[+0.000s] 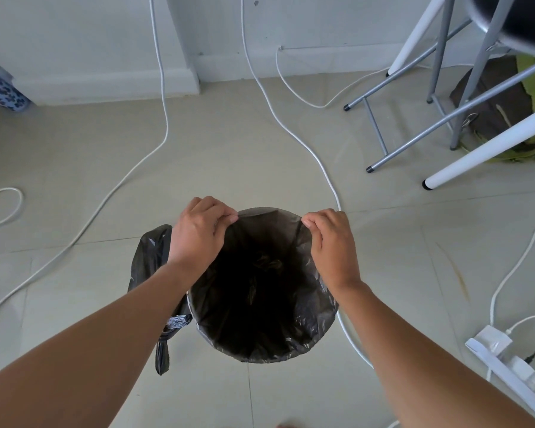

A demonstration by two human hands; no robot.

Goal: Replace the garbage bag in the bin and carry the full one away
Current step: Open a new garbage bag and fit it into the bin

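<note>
Open tiled floor is stretching away beyond both hands, up to the wall. The left hand and right hand are each pinching the far edge of the new black bag lining the bin, fingers curled tight on the plastic, the bag's mouth spreading open below them. Just left of the left wrist the full tied bag is sitting on the floor, touching the bin. A white cable is running past the right hand; stool legs are standing well beyond it.
</note>
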